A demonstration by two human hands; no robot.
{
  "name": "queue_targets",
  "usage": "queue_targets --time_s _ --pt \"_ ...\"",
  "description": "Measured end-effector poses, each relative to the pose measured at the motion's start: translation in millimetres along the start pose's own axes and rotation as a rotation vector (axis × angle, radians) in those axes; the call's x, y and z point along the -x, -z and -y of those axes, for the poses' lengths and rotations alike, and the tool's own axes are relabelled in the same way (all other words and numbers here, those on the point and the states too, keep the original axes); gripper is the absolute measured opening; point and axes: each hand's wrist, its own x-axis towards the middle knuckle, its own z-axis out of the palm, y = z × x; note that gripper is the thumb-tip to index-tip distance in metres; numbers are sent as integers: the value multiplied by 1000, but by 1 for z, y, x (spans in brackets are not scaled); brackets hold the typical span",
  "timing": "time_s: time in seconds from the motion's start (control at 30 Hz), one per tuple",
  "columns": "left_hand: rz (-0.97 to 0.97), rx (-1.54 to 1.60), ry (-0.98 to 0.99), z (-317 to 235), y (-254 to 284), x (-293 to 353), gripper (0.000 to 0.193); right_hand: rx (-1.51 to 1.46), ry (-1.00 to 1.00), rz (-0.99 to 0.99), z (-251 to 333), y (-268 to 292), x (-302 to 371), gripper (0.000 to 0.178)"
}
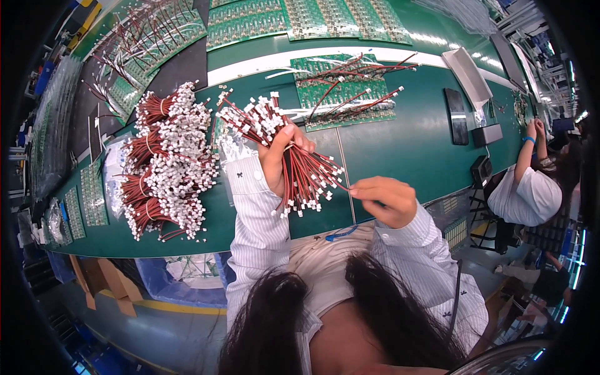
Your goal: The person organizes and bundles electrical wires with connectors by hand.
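Observation:
A bundle of red-brown wire cables [303, 181] with white connectors at both ends is gripped around its middle by my left hand [278, 153], whose fingers are closed. One cable stretches from the bundle's lower right to my right hand [390, 199], where thumb and forefinger pinch its end. More tied bundles of the same cables [147, 181] lie stacked to the left of my left hand. Beyond my hands, a green circuit board panel [347, 94] lies on the table with several cables across it.
The green table [412, 153] carries more circuit board panels [250, 28] along its far side. A black flat device [456, 115] and a white tray [469, 78] lie to the right. A blue-lined bin [187, 284] stands below the front edge. A co-worker [525, 194] sits at far right.

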Motion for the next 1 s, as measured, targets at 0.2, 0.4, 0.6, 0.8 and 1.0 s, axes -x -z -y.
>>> queue_targets --time_s 0.2,0.4,0.6,0.8,1.0 --pt "1 -41 -15 3 1 3 12 -65 -225 26 -8 -14 2 19" --pt "-16 -59 -17 5 1 0 9 -216 -430 54 -11 -15 2 15" --pt "-20 -184 -48 2 -6 5 12 -201 -664 217 -26 -18 2 10" --pt "14 -130 -85 6 -3 4 14 -167 -444 204 -27 -5 -3 7" --pt "10 -78 -81 5 -1 3 13 -362 -455 41 -33 27 -5 5"
